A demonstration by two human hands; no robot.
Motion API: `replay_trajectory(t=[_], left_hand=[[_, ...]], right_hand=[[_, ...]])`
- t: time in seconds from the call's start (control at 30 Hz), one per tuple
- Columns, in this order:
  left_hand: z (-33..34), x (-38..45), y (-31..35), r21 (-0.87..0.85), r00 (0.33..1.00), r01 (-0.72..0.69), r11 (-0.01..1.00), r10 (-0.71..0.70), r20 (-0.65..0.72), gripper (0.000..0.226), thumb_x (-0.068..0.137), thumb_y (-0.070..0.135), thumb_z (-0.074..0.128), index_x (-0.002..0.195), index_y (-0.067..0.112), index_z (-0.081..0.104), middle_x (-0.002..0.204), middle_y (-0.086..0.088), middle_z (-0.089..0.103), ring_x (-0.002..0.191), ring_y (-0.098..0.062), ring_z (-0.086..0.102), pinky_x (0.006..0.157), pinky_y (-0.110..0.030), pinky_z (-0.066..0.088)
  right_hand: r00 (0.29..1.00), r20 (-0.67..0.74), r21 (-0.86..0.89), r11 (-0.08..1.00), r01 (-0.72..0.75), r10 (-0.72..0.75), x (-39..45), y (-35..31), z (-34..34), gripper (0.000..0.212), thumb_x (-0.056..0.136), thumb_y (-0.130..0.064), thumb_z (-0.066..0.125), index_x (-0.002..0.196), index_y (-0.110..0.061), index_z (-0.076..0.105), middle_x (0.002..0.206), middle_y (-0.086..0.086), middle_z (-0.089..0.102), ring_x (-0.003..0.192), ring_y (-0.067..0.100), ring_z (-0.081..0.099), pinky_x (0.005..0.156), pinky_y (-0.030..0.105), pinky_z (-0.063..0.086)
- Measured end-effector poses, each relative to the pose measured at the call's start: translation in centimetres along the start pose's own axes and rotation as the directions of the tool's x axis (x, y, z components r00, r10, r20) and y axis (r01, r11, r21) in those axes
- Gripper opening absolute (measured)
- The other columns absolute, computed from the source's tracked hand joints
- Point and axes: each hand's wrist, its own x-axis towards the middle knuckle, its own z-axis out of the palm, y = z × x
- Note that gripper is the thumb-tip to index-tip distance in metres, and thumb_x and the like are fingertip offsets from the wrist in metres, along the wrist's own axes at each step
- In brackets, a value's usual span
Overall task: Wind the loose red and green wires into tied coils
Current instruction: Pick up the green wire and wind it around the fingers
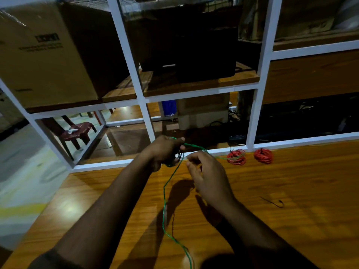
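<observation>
Left hand [165,152], over the far edge of the wooden table [291,220], curls its fingers round a small bundle of green wire [164,200]. The loose length hangs from that fist toward the near edge; a second strand runs rightward past the right hand [207,173], whose fingers are loosely curled, grip unclear. Far right: two red wire coils [236,156].

The surface [272,191] is glossy, varnished wood. On it, beside the white painted frame [260,74], lie two red wire coils [236,157] in smooth plastic insulation. Behind the frame stands a matt cardboard box [42,61].
</observation>
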Motion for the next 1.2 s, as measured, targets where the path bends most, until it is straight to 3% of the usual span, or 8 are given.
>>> replay_trajectory(t=[0.13,0.37,0.5,0.67,0.87,0.97,1.07,1.2], left_hand=[[1.2,-0.4,-0.5,-0.159,0.982,0.104,0.982,-0.076,0.171,0.03,0.101,0.031,0.056,0.078,0.011,0.06,0.055,0.001,0.052,0.045,-0.01,0.046,0.042,-0.018,0.039],[-0.6,0.3,-1.5,-0.311,0.98,0.149,0.939,-0.097,0.175,0.026,0.1,0.03,0.057,0.09,0.006,0.065,0.056,0.002,0.049,0.044,-0.006,0.043,0.043,-0.019,0.042],[-3.8,0.6,-1.0,0.067,0.997,-0.045,0.997,0.049,-0.065,0.035,0.102,0.039,0.051,0.103,0.009,0.068,0.08,-0.005,0.061,0.056,-0.009,0.052,0.054,-0.024,0.042],[-8.1,0.1,0.7,-0.396,0.951,-0.247,0.885,0.142,-0.275,0.026,0.102,0.033,0.052,0.105,0.011,0.067,0.09,-0.004,0.054,0.069,-0.012,0.049,0.066,-0.026,0.043],[-4.9,0.7,-0.5,-0.174,0.945,-0.241,0.955,0.19,-0.265,0.035,0.103,0.036,0.051,0.109,0.005,0.065,0.068,0.004,0.06,0.059,-0.008,0.052,0.059,-0.025,0.043],[-2.4,1.0,-1.8,-0.049,0.941,-0.247,0.968,0.228,-0.25,0.03,0.101,0.037,0.053,0.098,0.01,0.066,0.072,-0.001,0.065,0.057,-0.008,0.056,0.052,-0.022,0.044],[-0.3,1.3,-2.8,-0.066,0.954,-0.22,0.973,0.201,-0.223,0.027,0.101,0.035,0.056,0.094,0.012,0.069,0.065,0.002,0.063,0.061,-0.013,0.054,0.05,-0.022,0.041],[0.9,0.9,-3.5,-0.041,0.95,-0.25,0.967,0.237,-0.201,0.023,0.101,0.032,0.057,0.094,0.013,0.068,0.055,0.013,0.061,0.054,-0.001,0.054,0.047,-0.017,0.041]], right_hand=[[0.904,0.293,0.594,0.682,-0.427,0.311,1.3,-0.1,0.6,0.013,0.101,-0.024,0.058,0.113,-0.02,0.06,0.112,0.003,0.071,0.106,0.02,0.068,0.083,0.035,0.057],[0.967,0.11,0.316,0.915,-0.252,0.228,2.2,1.9,0.7,0.025,0.098,-0.008,0.055,0.115,-0.018,0.07,0.089,-0.002,0.076,0.082,0.01,0.073,0.073,0.035,0.061],[0.82,0.043,0.483,0.707,-0.517,0.571,1.7,5.2,0.5,0.025,0.101,-0.004,0.048,0.118,-0.005,0.067,0.09,0.004,0.071,0.073,0.022,0.07,0.063,0.034,0.06],[0.771,-0.016,-0.058,0.769,-0.636,0.637,-1.9,11.3,2.2,0.026,0.1,-0.012,0.054,0.118,-0.019,0.072,0.088,0.002,0.074,0.075,0.022,0.069,0.064,0.037,0.06],[0.888,0.288,-0.466,0.863,-0.196,0.358,-2.2,9.6,3.2,0.023,0.1,-0.017,0.052,0.112,-0.029,0.067,0.121,0.002,0.066,0.117,0.027,0.057,0.088,0.033,0.046],[0.96,0.23,-0.288,0.953,-0.09,0.16,-0.7,5.5,1.7,0.044,0.102,-0.019,0.052,0.145,-0.017,0.047,0.148,-0.001,0.047,0.138,0.018,0.038,0.113,0.033,0.032],[0.984,0.101,0.103,0.983,-0.154,0.144,1.2,0.9,0.0,0.036,0.1,-0.022,0.058,0.136,-0.022,0.057,0.134,-0.005,0.06,0.122,0.007,0.055,0.101,0.024,0.045],[0.866,0.256,0.757,0.467,-0.456,0.43,3.5,-1.7,-1.4,0.031,0.096,-0.027,0.066,0.125,-0.019,0.059,0.106,0.003,0.073,0.089,0.013,0.072,0.073,0.026,0.057]])
